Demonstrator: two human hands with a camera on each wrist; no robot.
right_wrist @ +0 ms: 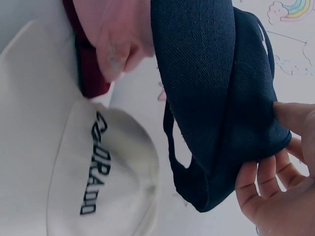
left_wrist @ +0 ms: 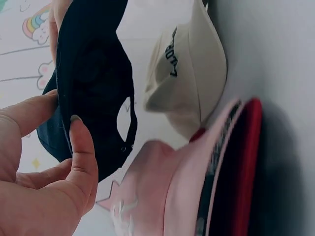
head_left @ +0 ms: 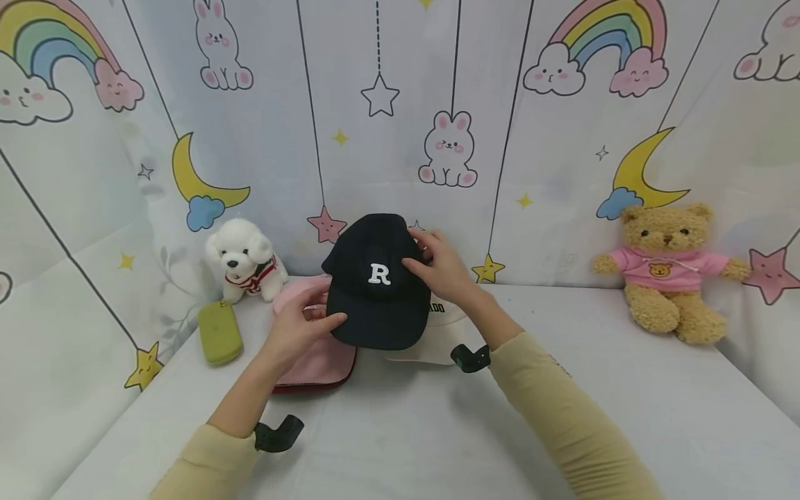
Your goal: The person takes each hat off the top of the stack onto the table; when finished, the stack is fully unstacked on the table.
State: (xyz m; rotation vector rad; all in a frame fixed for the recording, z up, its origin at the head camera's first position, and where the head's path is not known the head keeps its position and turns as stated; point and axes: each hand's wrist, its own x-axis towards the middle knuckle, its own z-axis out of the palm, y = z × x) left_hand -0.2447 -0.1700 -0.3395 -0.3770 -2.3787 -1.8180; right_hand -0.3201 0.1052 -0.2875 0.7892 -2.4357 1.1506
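A dark navy baseball cap (head_left: 369, 316) with a white letter R is held up off the table, its front toward the head camera. The left hand (head_left: 298, 332) pinches its edge near the brim; in the left wrist view, thumb and fingers lie on either side of the cloth. High on the other side, the right hand (head_left: 445, 269) grips the crown between thumb and fingers. Behind the navy cap sits a cream cap (right_wrist: 118, 172) with dark lettering. To its left a pink cap (head_left: 321, 361) lies over a red one (left_wrist: 251, 142), partly hidden by the left hand.
A white plush dog (head_left: 240, 253) and a green case (head_left: 220, 333) are at the table's left. On the right, a teddy bear (head_left: 671, 271) in a pink top sits against the patterned curtain (head_left: 387, 153). Everything stands on a white-covered table (head_left: 400, 430).
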